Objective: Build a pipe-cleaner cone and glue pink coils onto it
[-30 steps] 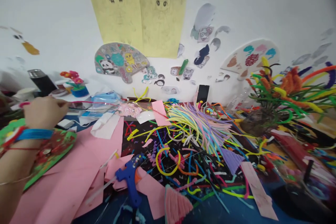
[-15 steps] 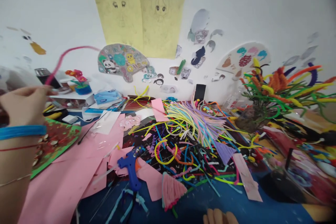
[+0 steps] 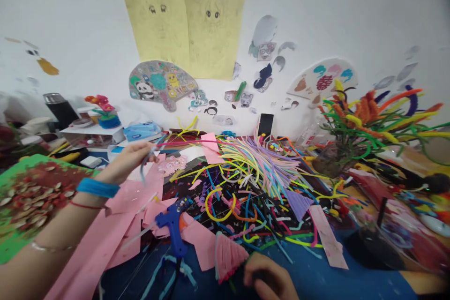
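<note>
My left hand point(image 3: 138, 153) is closed in a pinch on a dark pink pipe cleaner point(image 3: 186, 142), which stretches right across the heap. A thin grey-blue curved strip point(image 3: 143, 171) hangs by the same fingers; I cannot tell what it is. My right hand point(image 3: 270, 277) is low at the front edge, loosely curled, with a gap between thumb and fingers and nothing visible in it. Just left of it lies a pink fan-shaped piece point(image 3: 230, 258) wound with pipe cleaner. Further left is a blue glue gun point(image 3: 174, 225).
Loose pipe cleaners point(image 3: 260, 164) in many colours cover the middle. Pink paper sheets point(image 3: 94, 248) lie at left beside a green board point(image 3: 21, 173) with brown chips. At right stands a vase of pipe-cleaner stems point(image 3: 328, 157). A phone point(image 3: 266, 124) leans on the wall.
My left hand has moved right and slightly down, bringing the pink pipe cleaner from a raised arc to nearly level. My right hand has come further into view from the bottom edge.
</note>
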A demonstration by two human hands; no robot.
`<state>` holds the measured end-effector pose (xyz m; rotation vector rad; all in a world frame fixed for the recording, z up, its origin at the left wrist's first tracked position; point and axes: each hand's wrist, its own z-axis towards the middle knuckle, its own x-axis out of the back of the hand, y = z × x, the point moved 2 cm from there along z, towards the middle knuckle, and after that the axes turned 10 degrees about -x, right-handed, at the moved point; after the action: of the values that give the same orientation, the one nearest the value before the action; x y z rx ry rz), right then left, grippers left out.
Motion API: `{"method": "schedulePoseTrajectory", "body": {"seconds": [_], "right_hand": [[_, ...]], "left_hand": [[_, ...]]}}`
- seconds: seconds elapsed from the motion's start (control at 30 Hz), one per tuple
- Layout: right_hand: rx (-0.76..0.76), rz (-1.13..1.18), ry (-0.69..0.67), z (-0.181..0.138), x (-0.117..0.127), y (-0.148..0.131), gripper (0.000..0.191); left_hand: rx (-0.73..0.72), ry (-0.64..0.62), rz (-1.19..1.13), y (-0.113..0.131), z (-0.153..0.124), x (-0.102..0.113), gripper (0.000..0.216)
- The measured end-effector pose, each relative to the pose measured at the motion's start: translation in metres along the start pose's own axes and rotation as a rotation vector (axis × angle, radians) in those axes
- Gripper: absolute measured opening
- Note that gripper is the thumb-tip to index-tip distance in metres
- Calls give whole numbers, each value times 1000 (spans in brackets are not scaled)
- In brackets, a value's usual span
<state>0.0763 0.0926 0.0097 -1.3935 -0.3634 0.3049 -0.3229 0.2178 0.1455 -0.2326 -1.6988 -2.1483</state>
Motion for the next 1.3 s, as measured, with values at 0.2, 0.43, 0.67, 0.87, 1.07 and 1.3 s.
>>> {"method": "schedulePoseTrajectory", "body": {"seconds": [0.2,0.43,0.67,0.87,1.07,1.3], "right_hand": [[3,-336,182,48,-55,-41,74],[74,-400,404,56,-45,-53,31],[34,-452,636,31,-13,-57,31],[62,-532,453,26,-22,-62,24],[268,-507,235,19,-37,-75,22],[296,-774,335,-14,-35,-72,26]], "left_hand": [[-8,-432,-8,36,-42,-82,31],[-200,-899,207,68,-83,-103,31],[-385,-290,647,31,-17,-51,37],[-429,-381,573,46,-46,-72,35],[-122,-818,-34,81,-123,-128,30],[-48,-813,-43,73,-162,-148,18]]}}
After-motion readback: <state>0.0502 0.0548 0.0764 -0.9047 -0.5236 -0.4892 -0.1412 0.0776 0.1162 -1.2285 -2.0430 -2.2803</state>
